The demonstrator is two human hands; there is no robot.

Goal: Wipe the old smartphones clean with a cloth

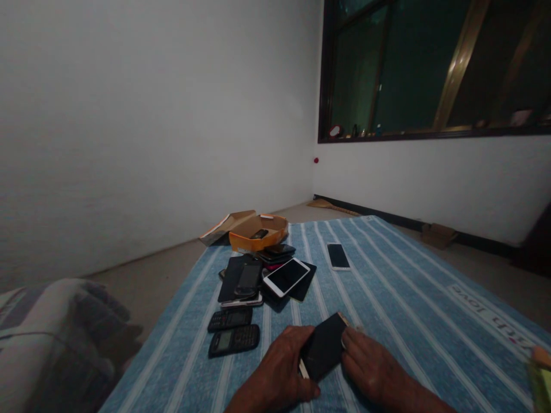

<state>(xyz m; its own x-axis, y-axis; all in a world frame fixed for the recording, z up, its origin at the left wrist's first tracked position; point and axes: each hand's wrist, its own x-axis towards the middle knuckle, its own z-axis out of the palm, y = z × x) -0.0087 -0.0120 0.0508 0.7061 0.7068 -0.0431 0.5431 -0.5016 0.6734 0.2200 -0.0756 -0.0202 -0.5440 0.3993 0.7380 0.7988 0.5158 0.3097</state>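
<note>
A blue striped cloth (387,298) carries, clockwise around its middle, two keypad phones (236,338) at nine o'clock, a phone pile (249,278) at ten, an open box (245,243) at eleven, a white phone (338,256) at one.

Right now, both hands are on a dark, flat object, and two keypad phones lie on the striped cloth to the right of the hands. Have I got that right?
Not quite: in the head view, the two keypad phones lie on the striped cloth to the left of the hands. The left hand and right hand are indeed both on the dark, flat object.
</note>
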